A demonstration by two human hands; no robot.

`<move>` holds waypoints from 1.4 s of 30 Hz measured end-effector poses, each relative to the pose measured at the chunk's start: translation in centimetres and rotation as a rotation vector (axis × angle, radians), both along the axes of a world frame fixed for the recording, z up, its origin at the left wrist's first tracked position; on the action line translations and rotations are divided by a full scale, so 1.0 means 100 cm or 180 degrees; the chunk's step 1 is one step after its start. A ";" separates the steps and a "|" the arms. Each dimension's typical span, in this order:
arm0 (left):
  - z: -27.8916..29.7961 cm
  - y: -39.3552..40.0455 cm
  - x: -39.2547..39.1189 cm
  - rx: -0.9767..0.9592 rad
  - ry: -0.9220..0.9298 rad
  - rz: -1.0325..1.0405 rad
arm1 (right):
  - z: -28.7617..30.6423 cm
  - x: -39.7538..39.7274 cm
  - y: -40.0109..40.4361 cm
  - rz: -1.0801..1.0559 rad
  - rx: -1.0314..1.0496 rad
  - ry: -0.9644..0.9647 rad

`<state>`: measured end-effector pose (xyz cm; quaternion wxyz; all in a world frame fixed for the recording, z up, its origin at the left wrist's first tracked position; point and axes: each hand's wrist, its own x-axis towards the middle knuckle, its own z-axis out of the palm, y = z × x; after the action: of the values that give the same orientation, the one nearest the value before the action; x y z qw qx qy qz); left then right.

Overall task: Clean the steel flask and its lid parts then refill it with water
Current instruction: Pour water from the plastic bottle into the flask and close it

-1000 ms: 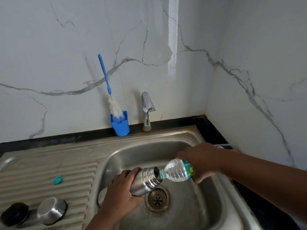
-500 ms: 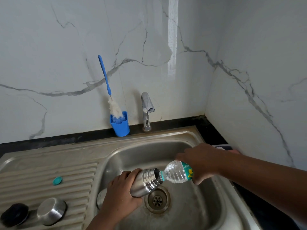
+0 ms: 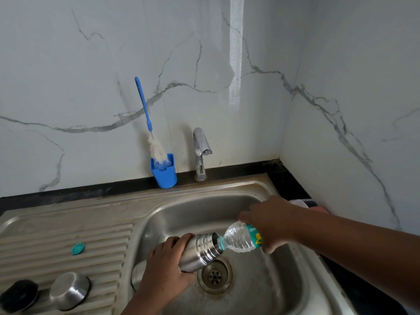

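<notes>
The steel flask (image 3: 197, 252) is lying tilted over the basin of the sink (image 3: 261, 280), just above the drain (image 3: 214, 275), its open mouth pointing up and to the right.

Starting at the far left, a black lid part (image 3: 19, 295) is sitting on the ribbed drainboard (image 3: 68, 235), and just beside it a steel cap (image 3: 69, 289) is resting dome up. Farther back on the ribs, a small teal bottle cap (image 3: 78, 248) is lying by itself. Behind the sink, a blue holder (image 3: 164, 172) is standing against the marble wall with a bottle brush (image 3: 148, 123) leaning in it, and a chrome tap (image 3: 201, 151) is rising just to its right.

The left hand (image 3: 164, 267) is wrapping around the flask's body, fingers curled over the top and thumb underneath, gripping it firmly. The right hand (image 3: 270, 221) is closing around the base of a clear plastic water bottle (image 3: 239, 238), tipping it downward so that its neck is meeting the flask's mouth. Water is showing inside the bottle. Behind the right forearm, something pale and pink is lying on the dark counter, too hidden to identify.
</notes>
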<state>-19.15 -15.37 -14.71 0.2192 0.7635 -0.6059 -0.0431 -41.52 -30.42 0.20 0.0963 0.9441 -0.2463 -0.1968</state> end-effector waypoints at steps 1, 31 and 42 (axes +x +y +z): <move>0.001 0.000 0.000 0.0007 0.0004 0.0001 | 0.001 0.000 0.001 -0.0001 -0.0012 0.0021; 0.007 -0.002 -0.008 0.0141 -0.0191 -0.0018 | 0.023 0.034 0.031 -0.0018 -0.0549 0.0889; 0.009 -0.003 -0.008 0.0136 -0.0203 -0.0035 | 0.036 0.053 0.043 0.0224 -0.0938 0.1378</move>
<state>-19.93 -15.66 -13.78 0.1831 0.7657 -0.6157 -0.0329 -36.22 -26.13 3.83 0.2900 0.8638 -0.2130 -0.3527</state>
